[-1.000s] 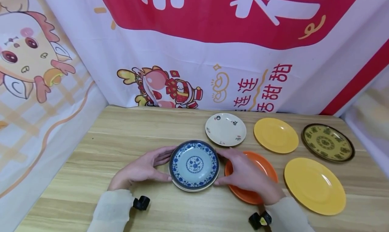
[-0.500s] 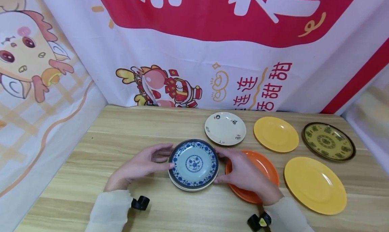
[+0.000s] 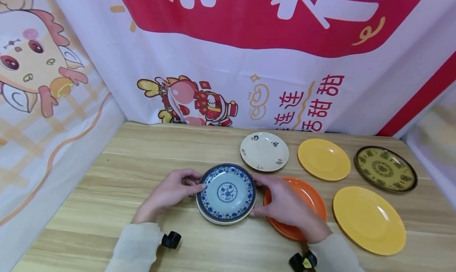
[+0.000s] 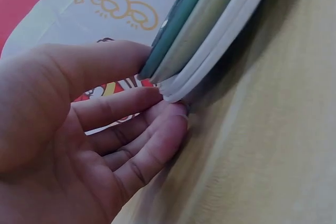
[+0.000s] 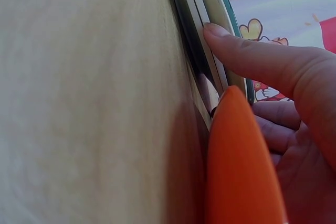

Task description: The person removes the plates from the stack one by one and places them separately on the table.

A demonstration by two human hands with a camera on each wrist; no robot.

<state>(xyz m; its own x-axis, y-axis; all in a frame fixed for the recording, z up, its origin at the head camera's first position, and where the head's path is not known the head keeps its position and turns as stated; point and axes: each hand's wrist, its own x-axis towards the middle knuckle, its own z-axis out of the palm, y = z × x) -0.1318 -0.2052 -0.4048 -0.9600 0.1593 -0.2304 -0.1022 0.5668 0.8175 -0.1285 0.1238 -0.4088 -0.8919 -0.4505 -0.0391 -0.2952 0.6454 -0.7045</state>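
In the head view a blue-and-white patterned plate (image 3: pixel 227 193) tops a small stack of plates near the middle of the wooden table. Pale rims (image 4: pixel 226 40) show under it in the left wrist view. My left hand (image 3: pixel 176 189) pinches the stack's left edge, thumb on the top plate's rim and fingertips at the lowest rim. From the right, my right hand (image 3: pixel 281 202) holds the stack, its thumb (image 5: pixel 226 38) against the pale edges and its other fingers farther round, partly hidden. An orange plate (image 3: pixel 313 200) lies under and beside my right hand.
A white plate (image 3: pixel 264 151) with small motifs lies behind the stack. To the right are a yellow plate (image 3: pixel 324 159), a larger yellow plate (image 3: pixel 369 220) and a dark-rimmed olive plate (image 3: pixel 386 168). A printed cloth (image 3: pixel 213 58) hangs behind the table (image 3: pixel 135 157).
My left thumb has moved from the stack's side up onto the top plate's rim, and the left fingers have drawn in. The stack has shifted very slightly left; my right hand stays at its edge.
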